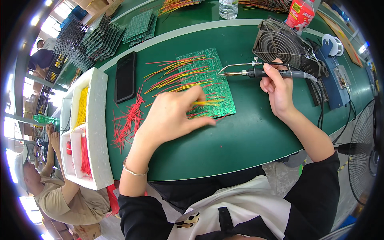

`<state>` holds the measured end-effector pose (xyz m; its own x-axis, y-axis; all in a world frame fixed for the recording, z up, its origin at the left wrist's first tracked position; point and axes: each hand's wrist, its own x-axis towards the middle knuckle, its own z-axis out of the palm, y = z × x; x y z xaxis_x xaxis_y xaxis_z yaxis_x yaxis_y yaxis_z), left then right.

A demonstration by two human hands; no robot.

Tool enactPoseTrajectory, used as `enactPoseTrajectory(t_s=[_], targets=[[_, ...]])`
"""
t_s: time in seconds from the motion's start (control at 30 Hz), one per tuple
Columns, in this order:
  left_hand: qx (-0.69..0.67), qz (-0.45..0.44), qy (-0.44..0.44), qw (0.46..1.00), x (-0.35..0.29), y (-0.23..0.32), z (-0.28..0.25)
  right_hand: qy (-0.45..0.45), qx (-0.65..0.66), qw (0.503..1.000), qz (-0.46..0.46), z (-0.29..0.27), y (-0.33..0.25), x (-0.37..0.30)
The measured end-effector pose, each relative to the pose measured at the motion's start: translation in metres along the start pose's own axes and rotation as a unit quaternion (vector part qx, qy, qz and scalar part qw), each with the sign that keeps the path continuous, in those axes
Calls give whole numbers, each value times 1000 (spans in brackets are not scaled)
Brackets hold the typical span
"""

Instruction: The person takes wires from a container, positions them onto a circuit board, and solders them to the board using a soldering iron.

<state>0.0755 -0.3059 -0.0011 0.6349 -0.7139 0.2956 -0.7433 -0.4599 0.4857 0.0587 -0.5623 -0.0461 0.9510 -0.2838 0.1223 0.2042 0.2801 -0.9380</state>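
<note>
My right hand [277, 86] is closed round the black handle of a soldering iron [262, 73], which has a curved metal feed tube above its tip. The tip points left, at the right part of a green circuit board panel [226, 94]. Rows of thin red and yellow wires [172, 80] lie across the board, sticking out past its left edge. Over its lower left part is my left hand [172, 114], with thumb and bent forefinger apart. Yellow wires [208, 103] show beside that forefinger; whether the hidden fingers touch them I cannot tell.
Loose red wires [130, 122] and a black phone [125, 76] lie left of the board. A white foam box [98, 128] holds sorted wires. At right stand a fan [280, 46] and a solder spool [334, 45]. Stacked boards [102, 38] are behind; another person [70, 200] sits left.
</note>
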Motion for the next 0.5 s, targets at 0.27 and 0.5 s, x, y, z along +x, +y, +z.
enactPoseTrajectory(t_s=[0.27,0.5], targets=[[61,-41,-56,996,0,-10,16,5,-2,1000,-8,1,-3,0],[0,-57,48,997,3,-11,9,9,15,1000,-13,0,-6,-1]])
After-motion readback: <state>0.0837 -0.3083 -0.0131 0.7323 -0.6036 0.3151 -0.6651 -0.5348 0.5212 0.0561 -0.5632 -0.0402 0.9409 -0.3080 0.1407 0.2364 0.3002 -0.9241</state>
